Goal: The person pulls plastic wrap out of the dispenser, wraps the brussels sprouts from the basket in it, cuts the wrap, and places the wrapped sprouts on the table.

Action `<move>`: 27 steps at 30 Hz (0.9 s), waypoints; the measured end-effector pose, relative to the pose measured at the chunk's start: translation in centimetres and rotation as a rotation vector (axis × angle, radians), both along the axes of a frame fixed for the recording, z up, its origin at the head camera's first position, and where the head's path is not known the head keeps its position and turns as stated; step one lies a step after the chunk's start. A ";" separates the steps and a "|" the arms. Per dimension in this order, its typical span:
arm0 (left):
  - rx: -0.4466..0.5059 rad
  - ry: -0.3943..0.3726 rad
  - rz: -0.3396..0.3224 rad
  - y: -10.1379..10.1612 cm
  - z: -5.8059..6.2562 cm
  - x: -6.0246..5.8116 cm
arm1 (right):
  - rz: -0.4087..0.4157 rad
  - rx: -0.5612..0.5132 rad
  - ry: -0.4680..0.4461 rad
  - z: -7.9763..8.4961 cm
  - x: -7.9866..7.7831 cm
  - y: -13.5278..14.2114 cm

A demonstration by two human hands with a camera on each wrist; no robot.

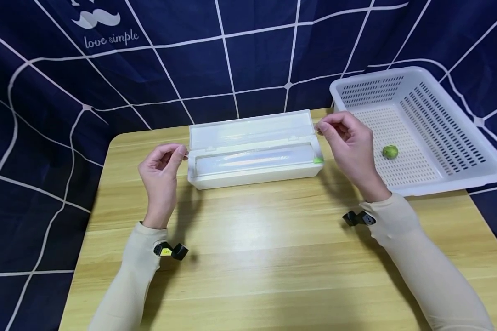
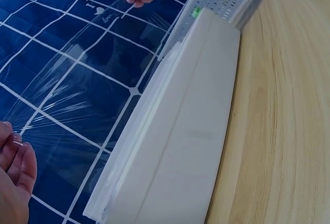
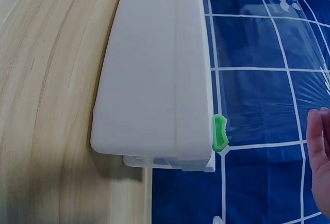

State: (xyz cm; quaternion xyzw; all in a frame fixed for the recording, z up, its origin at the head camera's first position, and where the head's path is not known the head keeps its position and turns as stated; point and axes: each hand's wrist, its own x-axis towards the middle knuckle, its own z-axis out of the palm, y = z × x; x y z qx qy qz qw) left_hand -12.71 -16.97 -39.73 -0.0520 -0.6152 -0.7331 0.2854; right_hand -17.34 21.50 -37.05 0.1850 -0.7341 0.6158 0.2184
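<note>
A white cling film dispenser sits on the table with its lid raised at the back and a film roll inside. A green slide cutter is at its right end. My left hand pinches one corner of the clear film by the dispenser's left end. At the right end, my right hand pinches the opposite corner. Between the two hands the film is stretched above the dispenser, with creases fanning out from the left fingertips in the left wrist view.
To the right stands a white slotted plastic basket with a small round green vegetable in it. Behind the wooden table hangs a dark blue cloth with white grid lines.
</note>
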 end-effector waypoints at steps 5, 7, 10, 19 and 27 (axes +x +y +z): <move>-0.011 -0.006 -0.004 -0.2 0.2 0.1 | -0.004 -0.014 -0.004 0.1 0.0 -0.3; -0.015 -0.008 -0.005 -0.1 0.2 0.1 | -0.004 -0.019 -0.008 0.1 0.0 -0.2; -0.018 -0.004 0.002 0.0 0.3 0.2 | 0.001 -0.033 -0.015 0.1 0.0 -0.1; -0.003 0.017 0.004 0.1 0.6 0.3 | 0.014 -0.029 0.010 0.3 0.1 -0.1; -0.001 0.035 0.011 0.2 0.7 0.3 | 0.025 -0.020 0.056 0.4 0.0 -0.3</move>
